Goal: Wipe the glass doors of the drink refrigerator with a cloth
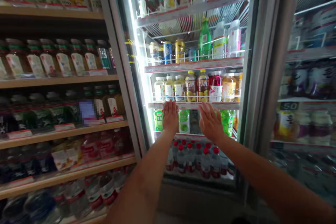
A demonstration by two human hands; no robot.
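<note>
I saw the left hand and the right hand both wide open, with palms turned forward and fingers spread, and they had hold of nothing. They were flat against the glass door of a drinks cooler, or very near it; I could not tell exactly if the skin touched the glass. Just behind the glass, between the hands, stood a bottle with a green label, and lower down were water bottles with red caps. On the shelf above the hands were bottles with yellow and brown labels, which carried one large Chinese character, perhaps 冰. Higher up I saw a blue can, a gold can and a green bottle. Their small print was too blurred, so I could read no brand. To the left, wooden shelves carried bottles with pale labels and red-and-white price strips, and a blurred purple patch hid one spot. At the right, behind the next glass door, a dark sign showed something like "50", but it was hard to make out.
</note>
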